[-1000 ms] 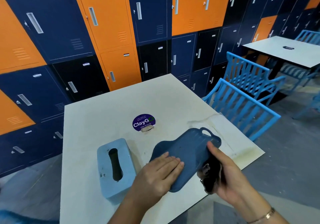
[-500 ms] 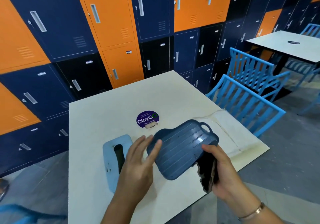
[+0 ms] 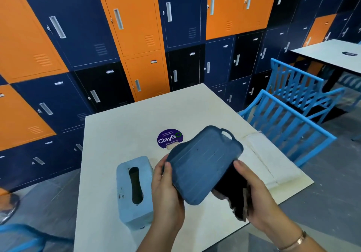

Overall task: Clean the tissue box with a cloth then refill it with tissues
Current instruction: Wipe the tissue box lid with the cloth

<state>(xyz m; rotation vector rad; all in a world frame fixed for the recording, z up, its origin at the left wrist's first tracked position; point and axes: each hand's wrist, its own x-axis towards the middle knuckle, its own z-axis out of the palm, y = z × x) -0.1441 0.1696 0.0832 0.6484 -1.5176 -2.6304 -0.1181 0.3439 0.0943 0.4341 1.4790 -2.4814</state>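
Over the front edge of the square white table [image 3: 121, 134], the left hand [image 3: 166, 191] grips one dark blue ribbed plastic tray [image 3: 203, 164] by its left rim, thumb on top, fingers curled beneath. The right hand [image 3: 257, 195] clamps one dark crumpled cloth [image 3: 232, 193], thumb on the tray's right rim; the tilted tray hides much of the cloth. One light blue slotted tissue box [image 3: 125, 203] stands beside the left hand. Beyond, at the table's centre, lies one round purple sticker [image 3: 169, 138]. Two light blue slatted chairs [image 3: 289, 123] stand off the right edge, then a second white table [image 3: 332, 52] and orange and navy lockers [image 3: 136, 27].
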